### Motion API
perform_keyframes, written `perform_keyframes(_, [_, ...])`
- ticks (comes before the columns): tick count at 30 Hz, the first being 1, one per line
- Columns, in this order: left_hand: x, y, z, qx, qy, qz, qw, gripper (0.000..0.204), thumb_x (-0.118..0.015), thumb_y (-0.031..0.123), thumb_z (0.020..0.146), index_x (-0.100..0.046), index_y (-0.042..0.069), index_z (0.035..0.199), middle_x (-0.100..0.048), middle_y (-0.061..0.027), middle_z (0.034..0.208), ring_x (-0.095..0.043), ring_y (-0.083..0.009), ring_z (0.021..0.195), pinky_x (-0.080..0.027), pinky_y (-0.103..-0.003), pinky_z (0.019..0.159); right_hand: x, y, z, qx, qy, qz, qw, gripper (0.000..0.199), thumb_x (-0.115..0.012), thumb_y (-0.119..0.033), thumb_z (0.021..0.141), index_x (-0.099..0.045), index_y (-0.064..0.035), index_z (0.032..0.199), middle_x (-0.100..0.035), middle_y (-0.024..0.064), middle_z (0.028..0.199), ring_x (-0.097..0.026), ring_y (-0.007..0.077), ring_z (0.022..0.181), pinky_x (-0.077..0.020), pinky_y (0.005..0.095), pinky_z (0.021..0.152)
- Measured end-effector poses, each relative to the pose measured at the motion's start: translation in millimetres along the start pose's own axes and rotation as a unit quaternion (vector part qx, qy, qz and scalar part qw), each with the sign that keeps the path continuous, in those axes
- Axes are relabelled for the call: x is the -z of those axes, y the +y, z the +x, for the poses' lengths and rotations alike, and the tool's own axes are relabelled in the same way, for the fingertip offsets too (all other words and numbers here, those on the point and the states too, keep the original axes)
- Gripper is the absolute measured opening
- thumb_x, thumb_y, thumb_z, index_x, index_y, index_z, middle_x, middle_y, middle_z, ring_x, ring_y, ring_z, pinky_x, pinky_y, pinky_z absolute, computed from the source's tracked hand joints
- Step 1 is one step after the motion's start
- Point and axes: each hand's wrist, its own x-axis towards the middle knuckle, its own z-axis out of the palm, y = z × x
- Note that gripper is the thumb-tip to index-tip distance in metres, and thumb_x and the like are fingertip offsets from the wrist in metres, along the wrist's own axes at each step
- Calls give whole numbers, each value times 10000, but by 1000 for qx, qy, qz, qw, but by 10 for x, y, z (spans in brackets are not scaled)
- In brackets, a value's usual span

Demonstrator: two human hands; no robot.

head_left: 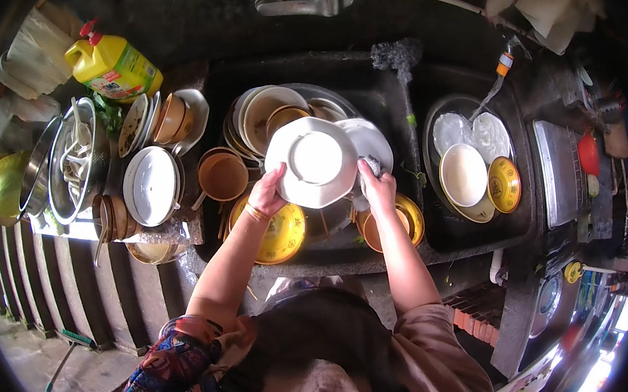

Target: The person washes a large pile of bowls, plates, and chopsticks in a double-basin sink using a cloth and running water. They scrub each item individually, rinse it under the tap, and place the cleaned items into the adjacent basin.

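My left hand (268,193) grips the near left rim of a white plate (288,145) with angled edges, held tilted above the left sink basin. At the plate's right side my right hand (378,192) is closed on a grey scouring pad (371,170). Beneath and behind the plate, stacked bowls (266,106) and another white plate (371,137) fill the basin. Brown bowls, one of them a brown pot-like bowl (223,175), and a yellow patterned bowl (284,237) lie around my wrists. The plate hides part of the stack.
In the right basin a metal tray (433,128) holds a cream bowl (463,175), a yellow bowl (505,184) and running water. Left of the sink stand a yellow detergent jug (116,67), a white dish (152,185) and a steel basin (54,173) of spoons. A faucet (316,0) is at the back.
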Motion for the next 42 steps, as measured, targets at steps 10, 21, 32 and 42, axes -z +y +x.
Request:
perform_keyframes(10, [-319, -98, 170, -31, 67, 249, 966, 215, -496, 167, 871, -545, 20, 1021, -593, -48, 931, -565, -132, 822, -451, -255, 731, -475, -258, 118, 304, 63, -127, 942, 295, -642, -112, 690, -553, -19, 956, -536, 156, 955, -541, 320, 866, -442, 361, 763])
perform_keyframes(21, [-750, -258, 412, 37, 66, 258, 963, 149, -575, 111, 811, -593, 8, 917, -616, -54, 826, -588, -137, 714, -475, -255, 665, 162, -379, 730, 58, -95, -182, 977, 347, -566, -389, 757, -643, -59, 826, -638, 121, 727, -628, 194, 664, -498, 306, 608])
perform_keyframes(32, [-832, -206, 641, -2, 95, 160, 983, 351, -486, 222, 863, -453, 6, 1137, -531, -93, 1096, -505, -225, 1019, -406, -363, 881, 362, -139, -147, 252, 24, -155, 955, 223, -623, -107, 633, -617, -75, 855, -579, 117, 866, -558, 293, 756, -444, 390, 736])
perform_keyframes(42, [-2180, -829, 1965, 7, -199, 789, 581, 333, -551, 325, 823, -605, 14, 930, -609, -93, 805, -556, -175, 711, -452, -306, 662, 1078, -156, -652, 110, 58, 18, 992, 244, -616, -77, 728, -576, 5, 954, -602, 83, 896, -573, 146, 794, -448, 265, 718])
